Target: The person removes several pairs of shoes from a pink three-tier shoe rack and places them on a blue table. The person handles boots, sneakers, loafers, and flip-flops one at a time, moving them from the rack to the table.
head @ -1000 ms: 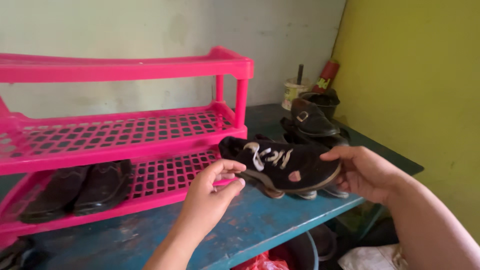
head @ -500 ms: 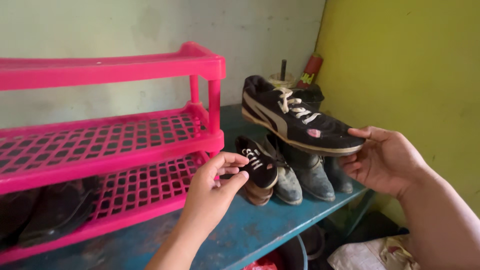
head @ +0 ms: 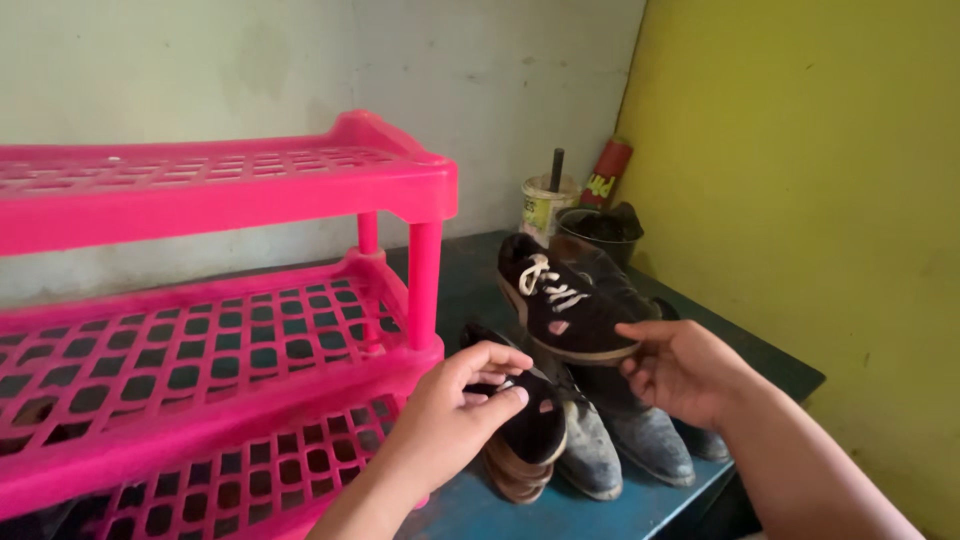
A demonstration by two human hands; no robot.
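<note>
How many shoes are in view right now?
4 at least: a black sneaker with white laces raised in the right hand, a black sneaker under the left hand, and two grey shoes on the blue table. Others may be hidden.

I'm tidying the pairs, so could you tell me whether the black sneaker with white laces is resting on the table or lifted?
Lifted: the right hand holds the black sneaker above the grey shoes.

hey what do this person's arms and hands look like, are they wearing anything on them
Both are bare. The left hand and right hand have no gloves, and no rings, watch or bracelet show. The forearms are bare down to the frame's bottom edge, with no sleeve in view. The fingers have short nails.
</note>
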